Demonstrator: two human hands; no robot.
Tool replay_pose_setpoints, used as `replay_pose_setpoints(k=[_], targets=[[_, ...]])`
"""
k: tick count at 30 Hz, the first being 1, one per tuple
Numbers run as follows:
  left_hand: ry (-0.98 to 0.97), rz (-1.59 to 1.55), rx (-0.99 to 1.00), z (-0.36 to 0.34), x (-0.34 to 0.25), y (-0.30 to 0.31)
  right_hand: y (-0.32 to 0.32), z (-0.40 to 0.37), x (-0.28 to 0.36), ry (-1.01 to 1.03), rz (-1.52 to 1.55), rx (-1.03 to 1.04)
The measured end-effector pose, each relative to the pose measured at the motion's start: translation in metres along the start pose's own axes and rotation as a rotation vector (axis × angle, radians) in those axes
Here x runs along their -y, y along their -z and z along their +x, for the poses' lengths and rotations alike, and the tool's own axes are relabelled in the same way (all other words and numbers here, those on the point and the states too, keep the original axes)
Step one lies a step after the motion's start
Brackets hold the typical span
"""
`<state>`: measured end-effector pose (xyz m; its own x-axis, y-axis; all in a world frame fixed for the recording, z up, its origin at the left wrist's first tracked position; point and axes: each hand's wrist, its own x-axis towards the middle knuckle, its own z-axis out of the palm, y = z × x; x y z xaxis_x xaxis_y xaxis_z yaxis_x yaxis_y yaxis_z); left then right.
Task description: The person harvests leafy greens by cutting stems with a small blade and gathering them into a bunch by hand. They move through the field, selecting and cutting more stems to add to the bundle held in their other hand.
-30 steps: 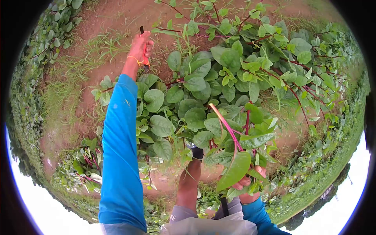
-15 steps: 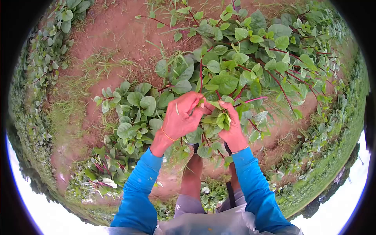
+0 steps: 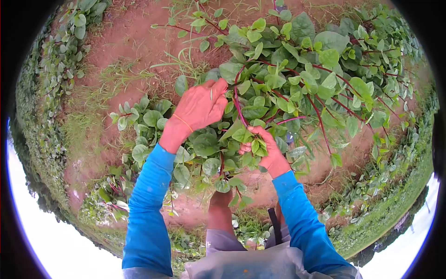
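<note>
Head view, overall: looking down on a patch of green-leaved vines (image 3: 297, 69) with red stems, spread over bare reddish soil (image 3: 134, 42).
Right hand (image 3: 268, 151): closed around a bunch of leafy shoots (image 3: 248, 139), thumb and fingers wrapped over the stalks; leaves sticking out above and to the left of the fist.
Bunch location: low centre of the view, just above the knee, touching the standing vines behind it.
Left hand (image 3: 200, 108): back turned up, fingers stretched forward and close together, tips among leaves right beside a curved red stem (image 3: 237, 95); grip on anything cannot be told, palm side hidden.
Wrist band (image 3: 184, 122): thin yellow loop round the left wrist.
Sleeves (image 3: 147, 209): bright blue, on both forearms.
In the way: broad leaves overlapping the curved stem and covering the left fingertips; tangle of crossing stems (image 3: 320, 114) to the right of both hands, hiding the ground there.
Between the hands: more leaves; hands apart, not touching.
Grass (image 3: 116, 74): thin tufts on the soil, left of the left hand.
Far-left border: second strip of leafy plants (image 3: 60, 51) along the edge.
Lower left: loose heap of leafy, red-stemmed sprigs (image 3: 109, 190) lying on the ground, well apart from both hands.
Below the bunch: bare knee (image 3: 220, 202), dark strap (image 3: 275, 225) beside it, grey cloth (image 3: 246, 262) at the bottom edge.
</note>
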<state>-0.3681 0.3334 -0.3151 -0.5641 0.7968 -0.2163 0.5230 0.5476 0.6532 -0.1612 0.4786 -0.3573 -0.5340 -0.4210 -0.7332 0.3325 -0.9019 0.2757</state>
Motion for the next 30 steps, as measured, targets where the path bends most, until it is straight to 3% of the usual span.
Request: replay_pose_setpoints(k=[2,6,7,9,10,12,13,15,16,18,24,26,28,30], targets=[[0.007,0.21,0.103,0.043,0.015,-0.013,-0.007,-0.009,0.007,-0.038,-0.155,-0.147],[-0.093,0.461,0.224,0.102,0.05,-0.06,0.001,-0.016,0.019,-0.091,-0.167,-0.111],[-0.084,0.468,0.228,0.107,0.067,-0.061,0.003,-0.02,0.021,-0.083,-0.124,-0.014],[0.129,0.521,0.307,0.109,0.103,-0.052,-0.005,-0.037,0.02,-0.075,-0.16,-0.092],[0.137,0.528,0.309,0.101,0.113,-0.053,-0.007,-0.046,0.017,-0.059,-0.19,-0.182],[0.187,0.184,-0.144,0.079,0.132,-0.058,0.009,-0.056,0.009,-0.056,-0.193,-0.176],[0.194,0.193,-0.14,0.068,0.147,-0.062,0.019,-0.053,0.004,-0.084,-0.107,-0.108],[0.439,-0.165,-0.302,0.045,0.166,-0.065,0.032,-0.046,-0.003,-0.113,0.005,0.069],[0.449,-0.158,-0.294,0.039,0.171,-0.064,0.034,-0.042,-0.007,-0.124,0.014,0.07],[0.813,-0.83,-0.349,0.023,0.173,-0.06,0.036,-0.041,-0.015,-0.041,0.024,0.136],[0.868,-1.041,-0.384,-0.023,0.093,-0.073,0.02,-0.07,-0.022,-0.057,0.096,0.2],[0.907,-1.137,-0.372,-0.038,0.06,-0.081,0.013,-0.088,-0.032,-0.142,-0.196,-0.122],[0.919,-1.202,-0.399,-0.058,0.029,-0.092,0.01,-0.108,-0.04,-0.158,-0.123,-0.104],[0.91,-1.237,-0.361,-0.084,0.012,-0.106,-0.003,-0.124,-0.059,-0.219,-0.234,-0.206]])
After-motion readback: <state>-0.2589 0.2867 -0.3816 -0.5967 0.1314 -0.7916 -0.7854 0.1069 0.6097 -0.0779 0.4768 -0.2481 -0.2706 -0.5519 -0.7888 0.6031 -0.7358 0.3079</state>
